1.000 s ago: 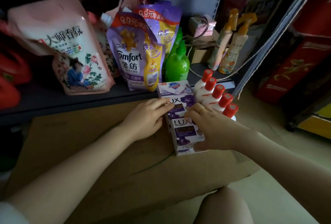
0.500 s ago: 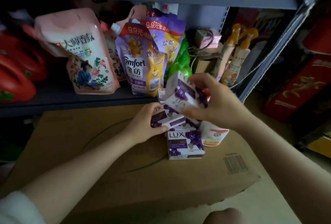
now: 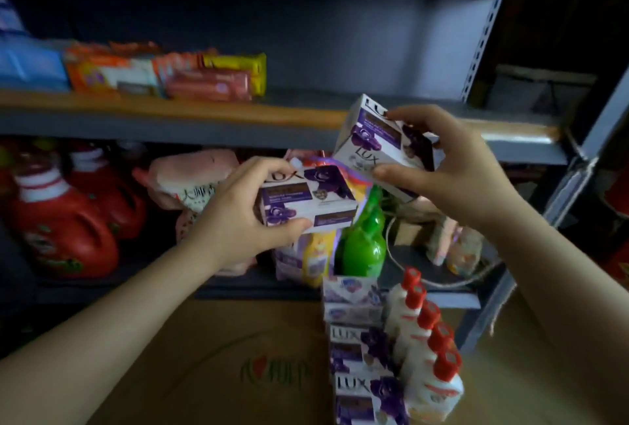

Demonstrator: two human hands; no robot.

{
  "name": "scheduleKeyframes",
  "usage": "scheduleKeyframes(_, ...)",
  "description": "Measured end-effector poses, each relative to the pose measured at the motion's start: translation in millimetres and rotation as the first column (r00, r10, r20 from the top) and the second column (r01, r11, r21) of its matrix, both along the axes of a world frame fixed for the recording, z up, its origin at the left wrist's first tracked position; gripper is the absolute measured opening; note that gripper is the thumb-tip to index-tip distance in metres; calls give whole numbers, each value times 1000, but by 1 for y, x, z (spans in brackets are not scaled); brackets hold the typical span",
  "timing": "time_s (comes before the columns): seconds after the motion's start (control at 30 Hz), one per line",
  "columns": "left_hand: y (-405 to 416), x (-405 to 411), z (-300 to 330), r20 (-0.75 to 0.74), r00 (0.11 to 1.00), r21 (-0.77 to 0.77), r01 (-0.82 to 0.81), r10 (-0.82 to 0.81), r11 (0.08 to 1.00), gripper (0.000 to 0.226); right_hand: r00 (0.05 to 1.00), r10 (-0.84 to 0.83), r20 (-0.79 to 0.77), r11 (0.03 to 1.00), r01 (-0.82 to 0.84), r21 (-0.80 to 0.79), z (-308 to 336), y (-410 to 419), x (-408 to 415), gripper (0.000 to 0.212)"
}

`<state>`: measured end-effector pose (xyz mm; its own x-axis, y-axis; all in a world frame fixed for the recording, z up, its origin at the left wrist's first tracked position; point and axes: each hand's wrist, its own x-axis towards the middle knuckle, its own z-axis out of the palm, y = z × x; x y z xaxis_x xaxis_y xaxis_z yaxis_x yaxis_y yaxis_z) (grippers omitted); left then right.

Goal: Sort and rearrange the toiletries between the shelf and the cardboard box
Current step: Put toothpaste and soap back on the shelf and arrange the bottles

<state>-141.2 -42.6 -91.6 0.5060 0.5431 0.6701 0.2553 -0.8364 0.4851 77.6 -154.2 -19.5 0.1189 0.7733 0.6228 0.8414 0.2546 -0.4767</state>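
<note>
Transfer step, soap boxes in mid-air between carton and shelf. The left hand [image 3: 238, 220] grips one purple LUX soap box [image 3: 308, 200], thumb under its front edge and fingers over the top. The right hand [image 3: 452, 169] pinches a tilted pair of LUX boxes [image 3: 381, 142], fingers on the upper corner and thumb below. Both loads hang in front of the lower shelf, just below the front lip of the upper shelf [image 3: 306, 115], whose right-hand stretch lies bare.

Judged from this, the boxes are bound for that upper shelf; the next move calls for raising them over the lip and setting them flat, beside the wrapped packets [image 3: 207, 84] at the left.

On the cardboard box [image 3: 204, 356], along its right edge, a column of soap boxes lies: two more boxes reading LUX [image 3: 360, 346] and, at the far end, one box with a blue shield emblem [image 3: 350, 295], its name illegible. White bottles with red caps [image 3: 425, 346] stand touching that column. A faint red-and-green printed logo on the carton cannot be read.

On the lower shelf, a pink pouch [image 3: 194, 186] shows Chinese characters, partly hidden; red jugs [image 3: 61, 227] and a green bottle [image 3: 364, 241] bear no legible writing.
</note>
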Motion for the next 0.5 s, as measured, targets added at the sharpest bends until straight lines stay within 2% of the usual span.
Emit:
scheduleKeyframes(0.17,21,-4,67,34,996,247,-92,87,965,54,998,-7,64,996,1,89,44,50,11,58)
scheduleKeyframes(0.23,29,-6,85,30,991,245,-133,130,960,53,996,-24,83,997,19,72,57,73,15,55)
scheduleKeyframes(0.33,47,-2,108,-10,982,201,-181,187,963,51,998,-47,33,998,46,33,67,103,20,57)
scheduleKeyframes(0.4,64,7,121,-104,963,154,-229,247,961,46,997,-74,28,997,74,13,68,120,26,57)
scheduleKeyframes(0.5,93,25,129,-352,865,196,-306,358,932,51,986,-138,90,990,141,-30,66,139,37,59)
